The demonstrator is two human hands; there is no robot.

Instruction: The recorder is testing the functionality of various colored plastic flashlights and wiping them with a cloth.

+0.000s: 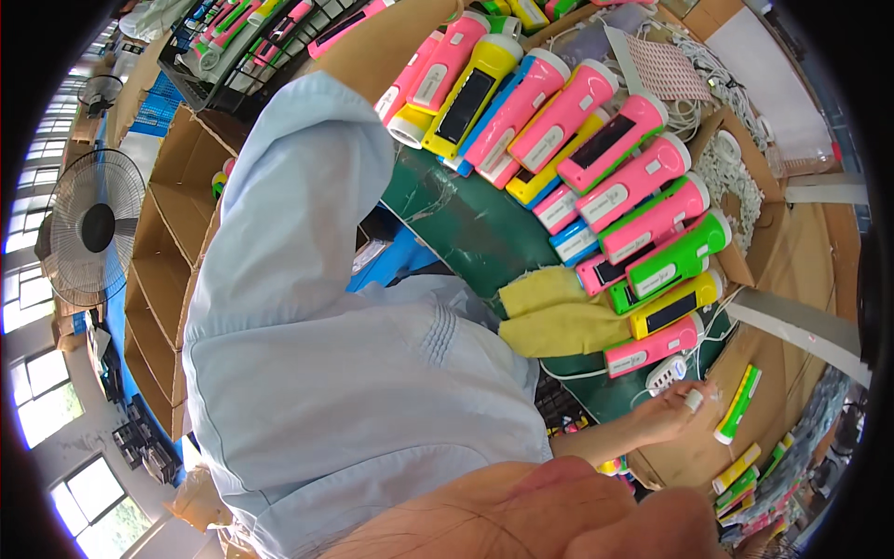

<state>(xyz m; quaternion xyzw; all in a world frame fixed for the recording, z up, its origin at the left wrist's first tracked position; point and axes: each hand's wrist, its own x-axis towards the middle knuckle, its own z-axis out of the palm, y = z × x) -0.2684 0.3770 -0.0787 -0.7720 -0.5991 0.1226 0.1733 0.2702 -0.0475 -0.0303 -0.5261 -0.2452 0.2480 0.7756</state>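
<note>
My right hand (678, 412) is beside a white power strip (666, 375), its fingers curled together. A small white piece (694, 401) shows at the fingertips; I cannot make out whether it is held or wrapped round a finger. Close by lies a pink flashlight (654, 347), the end one of a long row. The row holds pink, yellow, green and blue flashlights, such as a green flashlight (678, 264) and a yellow flashlight (473, 96) with a dark panel. My left forearm (372, 42) reaches to the top edge, where the hand is out of sight.
Yellow cloth (559, 312) lies on the green table (456, 219). White cables (731, 182) fill a cardboard box past the row. A black wire basket (265, 47) holds more flashlights. A divided cardboard box (154, 279) and a fan (96, 226) stand at the left.
</note>
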